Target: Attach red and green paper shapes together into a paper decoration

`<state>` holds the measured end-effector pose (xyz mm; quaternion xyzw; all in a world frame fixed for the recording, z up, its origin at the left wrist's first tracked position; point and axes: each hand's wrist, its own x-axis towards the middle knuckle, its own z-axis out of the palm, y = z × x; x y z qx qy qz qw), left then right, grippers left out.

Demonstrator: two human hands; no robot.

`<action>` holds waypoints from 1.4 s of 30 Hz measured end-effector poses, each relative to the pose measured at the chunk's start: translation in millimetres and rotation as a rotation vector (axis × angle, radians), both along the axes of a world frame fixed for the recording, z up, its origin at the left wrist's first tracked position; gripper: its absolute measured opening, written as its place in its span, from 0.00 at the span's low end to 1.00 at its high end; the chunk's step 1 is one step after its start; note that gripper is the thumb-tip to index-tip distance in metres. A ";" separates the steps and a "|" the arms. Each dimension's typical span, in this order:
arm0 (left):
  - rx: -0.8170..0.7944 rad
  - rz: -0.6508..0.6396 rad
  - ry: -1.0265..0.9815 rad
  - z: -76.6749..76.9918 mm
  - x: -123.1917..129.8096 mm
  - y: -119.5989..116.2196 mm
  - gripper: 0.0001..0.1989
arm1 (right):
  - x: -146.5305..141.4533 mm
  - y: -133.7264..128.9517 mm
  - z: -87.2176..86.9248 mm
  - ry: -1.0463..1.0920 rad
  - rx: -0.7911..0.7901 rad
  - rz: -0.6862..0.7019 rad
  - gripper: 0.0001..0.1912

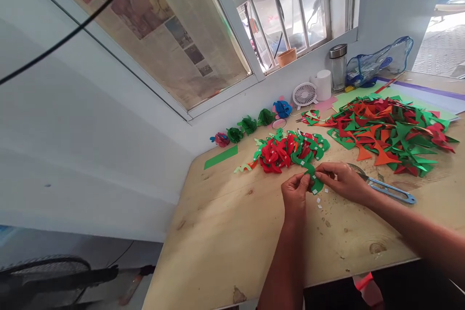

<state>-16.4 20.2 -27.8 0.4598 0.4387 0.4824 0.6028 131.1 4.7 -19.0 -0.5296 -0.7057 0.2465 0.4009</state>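
Between my two hands is a wavy green paper strip (317, 185) with small white squares on it. My left hand (295, 192) pinches its left side with thumb and fingers. On the other side, the fingertips of my right hand (338, 179) are pressed together on the strip's edge. Just beyond lies a pile of red paper pieces (278, 154), mixed with green ones (319, 145) dotted with white squares. A few loose white squares (318, 201) rest on the wood below the strip.
A blue-handled tool (392, 190) lies right of my right hand. Behind it spreads a large heap of red and green scraps (395, 131). Along the wall stand a small fan (304, 94), a white roll (323, 85), a glass jar (338, 70) and several paper ornaments (249, 125).
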 end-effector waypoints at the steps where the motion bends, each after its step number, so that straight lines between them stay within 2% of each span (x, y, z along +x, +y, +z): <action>1: 0.014 0.003 0.018 0.8 0.0 -0.6 0.16 | -0.3 -0.3 -1.0 -0.029 0.033 -0.011 0.12; 6: 0.097 0.014 0.121 5.9 0.5 -4.3 0.16 | -1.4 -2.0 -3.4 -0.238 0.200 -0.066 0.12; 12: 0.155 -0.007 0.184 7.0 0.2 -6.5 0.15 | -2.6 -3.6 -2.1 -0.429 0.286 -0.076 0.15; 20: 0.117 -0.005 0.128 7.1 2.6 -4.3 0.16 | -3.2 -3.4 -5.2 -0.355 0.290 -0.075 0.13; 31: 0.208 -0.004 0.251 -1.8 0.8 -5.1 0.11 | -3.4 -3.2 -7.8 -0.507 0.316 -0.071 0.15; 36: 0.178 -0.020 0.177 -0.4 0.9 -3.4 0.10 | -3.7 -3.7 -7.9 -0.466 0.301 -0.067 0.15; 42: 0.088 0.040 0.069 -1.0 2.3 1.2 0.11 | -4.6 -4.0 -8.6 -0.453 0.287 -0.044 0.14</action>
